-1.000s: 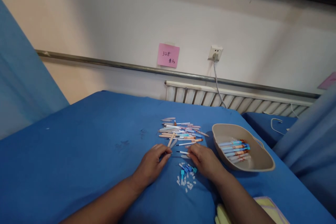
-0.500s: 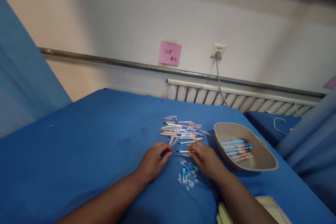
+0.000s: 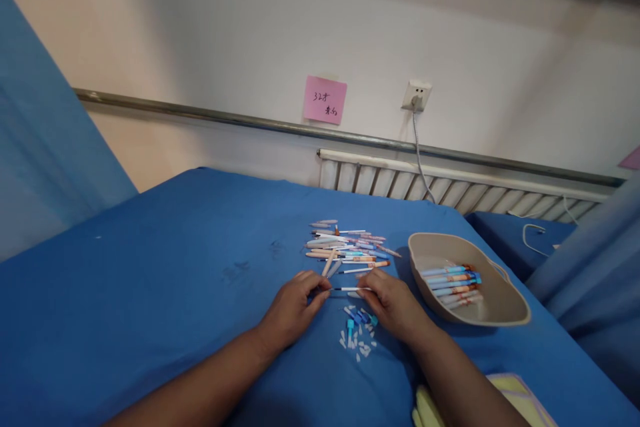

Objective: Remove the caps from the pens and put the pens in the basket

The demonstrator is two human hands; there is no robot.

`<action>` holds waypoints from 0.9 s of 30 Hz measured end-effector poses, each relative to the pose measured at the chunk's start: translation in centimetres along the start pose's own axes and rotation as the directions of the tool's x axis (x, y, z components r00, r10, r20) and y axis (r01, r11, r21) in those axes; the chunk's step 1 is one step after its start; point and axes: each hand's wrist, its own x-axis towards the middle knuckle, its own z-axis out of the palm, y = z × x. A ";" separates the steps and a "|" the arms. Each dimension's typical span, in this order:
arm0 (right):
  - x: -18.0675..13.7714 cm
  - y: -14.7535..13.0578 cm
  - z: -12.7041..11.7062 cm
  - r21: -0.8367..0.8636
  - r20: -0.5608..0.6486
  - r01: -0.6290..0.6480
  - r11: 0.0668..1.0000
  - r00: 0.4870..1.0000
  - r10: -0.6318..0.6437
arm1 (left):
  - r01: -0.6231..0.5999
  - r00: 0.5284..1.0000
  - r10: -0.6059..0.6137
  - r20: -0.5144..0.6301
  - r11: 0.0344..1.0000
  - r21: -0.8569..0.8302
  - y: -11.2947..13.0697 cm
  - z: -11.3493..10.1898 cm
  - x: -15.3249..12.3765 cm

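Observation:
My left hand (image 3: 295, 309) and my right hand (image 3: 393, 303) rest on the blue cloth (image 3: 165, 280), both pinched on the ends of one thin white pen refill (image 3: 347, 289) held level between them. Just beyond my fingers lies a pile of pen parts (image 3: 345, 250): peach and blue barrels and loose refills. Below the refill, between my wrists, sits a scatter of small blue and white caps (image 3: 357, 335). To the right stands a beige tray (image 3: 505, 307) holding several assembled pens (image 3: 450, 283).
A radiator (image 3: 450, 190) runs along the wall behind the table, with a socket and cable (image 3: 416, 97) and a pink note (image 3: 324, 99) above it. Blue fabric hangs at the left and right. A yellow object (image 3: 510, 400) lies at the near right edge.
My hands have closed in on the white refill and lifted it a little off the cloth; the view has shifted slightly.

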 end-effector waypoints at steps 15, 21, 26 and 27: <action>0.0 -0.3 0.2 0.051 -0.007 0.024 0.998 1.000 -0.024 | -0.059 0.998 0.059 0.031 0.998 -0.025 0.6 -0.2 -0.1; 0.0 -0.3 0.2 0.031 0.034 0.010 0.999 0.999 -0.011 | -0.095 0.994 0.096 0.043 0.995 -0.040 1.0 -0.3 -0.3; -0.1 -0.5 0.5 0.029 0.035 0.009 1.000 0.999 -0.010 | -0.133 0.990 0.135 0.035 0.990 -0.048 1.2 -0.3 -0.5; -0.1 -0.6 0.5 0.032 0.034 0.001 0.999 0.999 -0.003 | -0.134 0.990 0.136 0.037 0.990 -0.049 1.3 -0.3 -0.5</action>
